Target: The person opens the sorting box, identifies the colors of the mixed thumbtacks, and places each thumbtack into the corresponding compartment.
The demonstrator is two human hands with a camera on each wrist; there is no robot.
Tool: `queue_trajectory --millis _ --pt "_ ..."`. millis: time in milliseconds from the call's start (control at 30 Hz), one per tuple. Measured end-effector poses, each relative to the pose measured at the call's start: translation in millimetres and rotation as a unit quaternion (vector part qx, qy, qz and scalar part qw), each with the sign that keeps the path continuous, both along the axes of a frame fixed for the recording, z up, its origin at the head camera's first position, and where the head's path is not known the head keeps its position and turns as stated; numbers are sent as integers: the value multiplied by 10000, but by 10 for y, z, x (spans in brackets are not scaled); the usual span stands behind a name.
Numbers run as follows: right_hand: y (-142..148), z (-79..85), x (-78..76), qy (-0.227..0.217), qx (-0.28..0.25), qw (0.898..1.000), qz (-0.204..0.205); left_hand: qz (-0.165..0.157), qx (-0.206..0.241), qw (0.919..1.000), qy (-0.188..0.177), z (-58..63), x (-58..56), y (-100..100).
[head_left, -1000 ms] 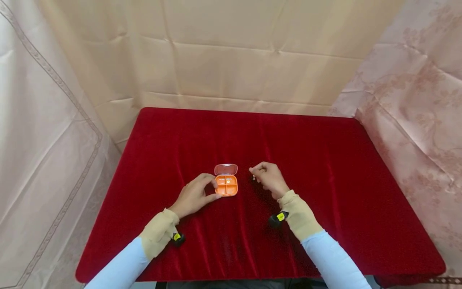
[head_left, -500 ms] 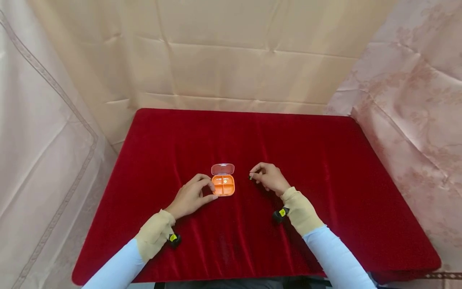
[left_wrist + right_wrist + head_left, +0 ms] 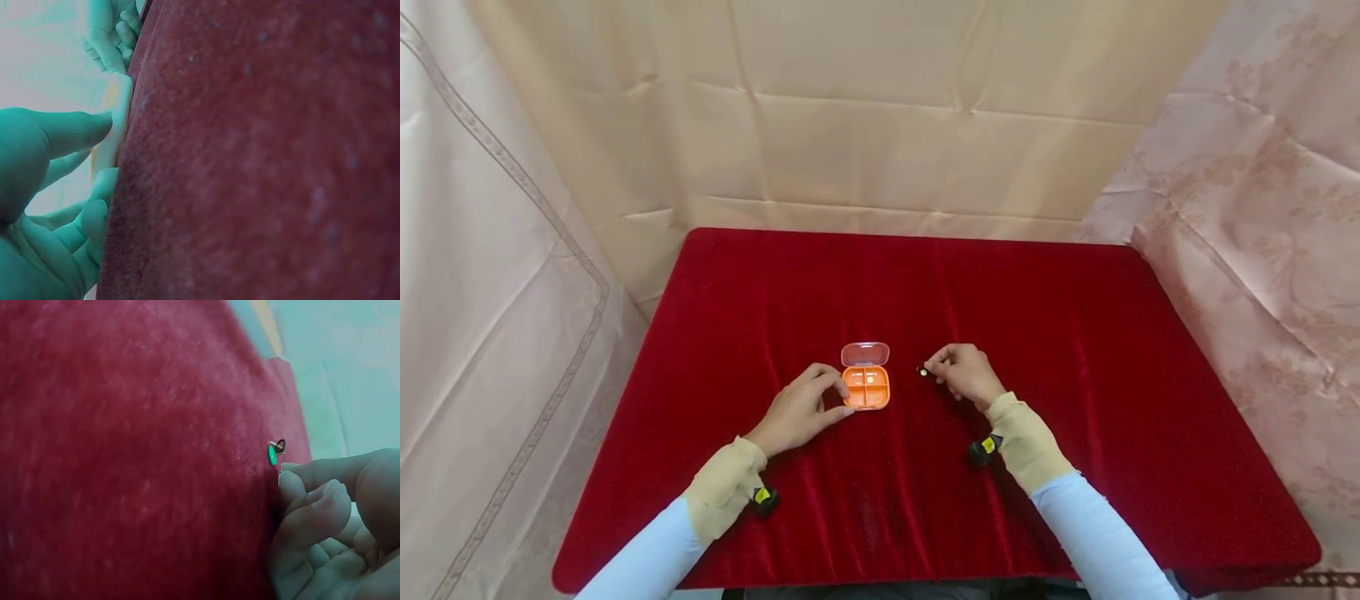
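Observation:
An orange pill box [image 3: 866, 407] with four-way dividers lies on the red cloth, its clear lid [image 3: 865, 354] tipped back. One small pale piece [image 3: 870, 379] sits in the far right compartment. My left hand [image 3: 797, 410] grips the box at its near left corner, thumb along the front side. To the right, my right hand [image 3: 968, 375] has thumb and forefinger drawn together. Just past these fingertips, on the cloth, is a tiny earring-like piece [image 3: 273, 455], green with black and gold parts; I cannot tell whether the fingertips pinch it.
Red velvety cloth [image 3: 1000, 292] covers the table. A cream curtain [image 3: 880, 125] hangs behind, with paler patterned curtains [image 3: 1255, 208] at the sides. Wrist cameras [image 3: 982, 450] sit on both wrists.
My right fingertips have come down to the small piece and shifted slightly to its right, leaving more of it in sight. The left hand and pill box keep their places.

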State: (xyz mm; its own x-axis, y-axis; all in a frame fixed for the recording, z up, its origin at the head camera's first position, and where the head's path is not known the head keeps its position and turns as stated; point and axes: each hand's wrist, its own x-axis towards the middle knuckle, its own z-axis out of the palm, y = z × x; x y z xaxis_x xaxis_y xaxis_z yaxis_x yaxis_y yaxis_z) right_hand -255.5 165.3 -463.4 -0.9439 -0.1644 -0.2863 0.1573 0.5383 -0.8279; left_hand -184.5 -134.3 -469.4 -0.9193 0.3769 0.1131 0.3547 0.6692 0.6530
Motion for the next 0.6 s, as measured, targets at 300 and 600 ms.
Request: queue_trajectory --millis 300,600 --pt "66 -32 73 -2042 -4066 8904 131 -43 -49 10000 0 31 -1 11" --pt "62 -81 139 -3230 -5818 7368 1199 134 30 9999 -67 49 14 4"
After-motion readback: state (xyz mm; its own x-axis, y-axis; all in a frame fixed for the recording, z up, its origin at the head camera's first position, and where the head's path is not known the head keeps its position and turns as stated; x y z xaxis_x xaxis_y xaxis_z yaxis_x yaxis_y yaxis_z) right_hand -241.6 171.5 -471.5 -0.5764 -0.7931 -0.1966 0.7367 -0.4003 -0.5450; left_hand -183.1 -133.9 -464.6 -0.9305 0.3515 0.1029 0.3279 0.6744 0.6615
